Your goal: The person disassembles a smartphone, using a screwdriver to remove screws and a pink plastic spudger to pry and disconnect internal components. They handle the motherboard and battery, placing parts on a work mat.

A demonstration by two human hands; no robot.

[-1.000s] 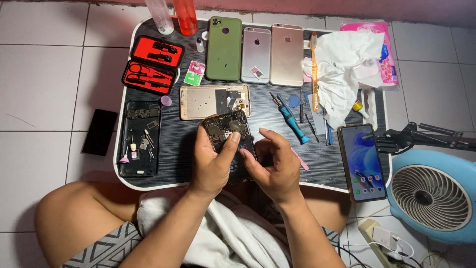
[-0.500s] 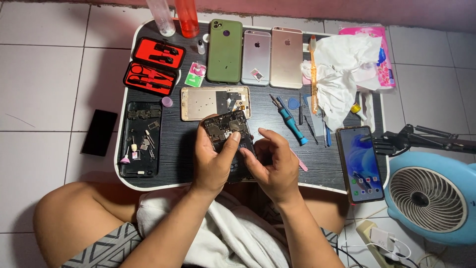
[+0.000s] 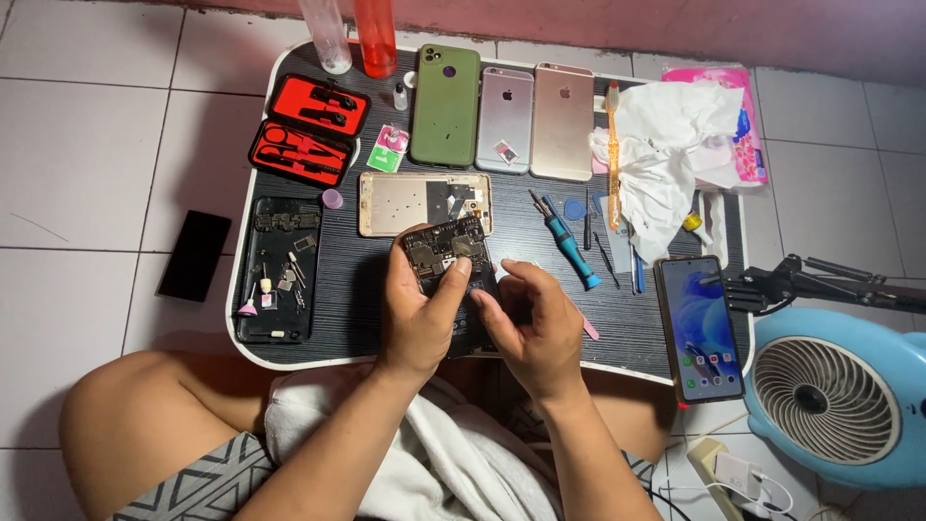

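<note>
My left hand (image 3: 417, 316) grips an opened black phone (image 3: 441, 253) whose bare circuit board faces up, with the thumb lying across the board. My right hand (image 3: 533, 326) is curled against the phone's lower right edge, fingers bent inward on it. Both hands hover over the near middle of a small black lap table (image 3: 357, 289). A gold phone frame (image 3: 424, 201) lies flat just beyond the held phone. A teal-handled screwdriver (image 3: 569, 241) rests to the right of my hands.
Three phones lie face down at the back: green (image 3: 446, 104), silver (image 3: 504, 120), rose gold (image 3: 563, 122). An open red tool case (image 3: 307, 131), another stripped phone with loose parts (image 3: 278, 268), crumpled white tissue (image 3: 666, 145), a lit phone (image 3: 700, 328) and a blue fan (image 3: 837, 397) surround them.
The hands and the held phone have barely shifted; the right hand's fingers have adjusted slightly at the phone's lower edge.
</note>
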